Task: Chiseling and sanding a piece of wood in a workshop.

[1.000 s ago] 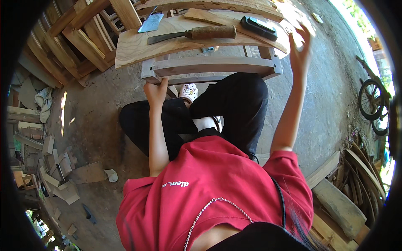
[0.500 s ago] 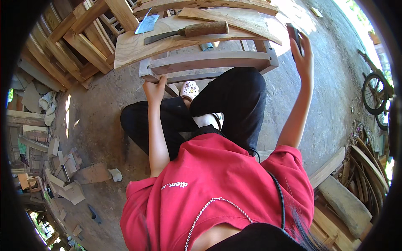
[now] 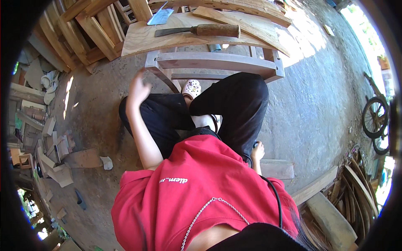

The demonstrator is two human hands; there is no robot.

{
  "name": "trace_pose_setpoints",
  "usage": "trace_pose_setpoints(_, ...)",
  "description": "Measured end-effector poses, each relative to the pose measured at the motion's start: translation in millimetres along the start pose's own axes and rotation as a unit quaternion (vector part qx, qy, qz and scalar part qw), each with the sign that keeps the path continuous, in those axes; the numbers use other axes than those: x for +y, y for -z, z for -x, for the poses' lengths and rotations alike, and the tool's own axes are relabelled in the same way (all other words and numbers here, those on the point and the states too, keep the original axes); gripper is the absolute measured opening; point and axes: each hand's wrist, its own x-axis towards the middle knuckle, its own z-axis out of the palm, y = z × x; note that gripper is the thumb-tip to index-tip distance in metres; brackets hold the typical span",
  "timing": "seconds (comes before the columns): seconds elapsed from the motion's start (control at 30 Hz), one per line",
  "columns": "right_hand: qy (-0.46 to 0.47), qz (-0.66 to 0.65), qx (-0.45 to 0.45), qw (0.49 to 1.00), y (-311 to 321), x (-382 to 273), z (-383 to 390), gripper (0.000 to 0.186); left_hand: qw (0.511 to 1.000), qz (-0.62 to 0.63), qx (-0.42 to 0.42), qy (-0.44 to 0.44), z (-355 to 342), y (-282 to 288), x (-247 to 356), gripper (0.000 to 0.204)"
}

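My left hand [image 3: 138,88] is raised beside the left front corner of a pale wooden frame [image 3: 184,61], fingers apart and holding nothing, slightly blurred. My right hand [image 3: 258,151] is low beside my right thigh, fingers curled round a dark object, apparently the black case, mostly hidden. On a wide plank [image 3: 138,44] over the frame lie a wooden-handled flat blade [image 3: 215,30], a loose strip of wood [image 3: 255,35] and a blue card [image 3: 160,16]. My bent knees in black trousers are under and before the frame.
Stacked wooden lattice frames [image 3: 90,31] stand at upper left. Wood offcuts [image 3: 58,171] litter the left floor. A bicycle [image 3: 374,117] is at the right, above curved boards [image 3: 356,184] and a long beam [image 3: 314,184] on the concrete floor [image 3: 310,104].
My right hand took the black case off the plank and has dropped down beside my thigh. My left hand has let go of the frame's corner and shifted left.
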Motion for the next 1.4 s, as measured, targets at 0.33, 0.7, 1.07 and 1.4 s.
trace_pose_setpoints(0.33,0.162,-0.354,0.260,0.883,190.2,-94.9,-150.5,0.042,0.934,0.275,0.118,0.192,-72.0,80.1,40.7,0.050)
trace_pose_setpoints(0.7,0.270,-0.226,0.071,0.933,341.0,-271.0,-208.7,0.063,0.932,0.314,0.056,0.171,-88.5,50.1,37.0,0.036)
trace_pose_setpoints(1.07,0.294,-0.239,0.081,0.922,351.1,-268.4,-131.8,0.055,0.925,0.340,0.006,0.170,-79.9,63.5,33.6,0.038)
trace_pose_setpoints(1.4,0.243,-0.156,0.184,0.940,341.6,-247.3,-85.2,0.058,0.941,0.302,-0.020,0.151,-63.1,71.7,36.3,0.038)
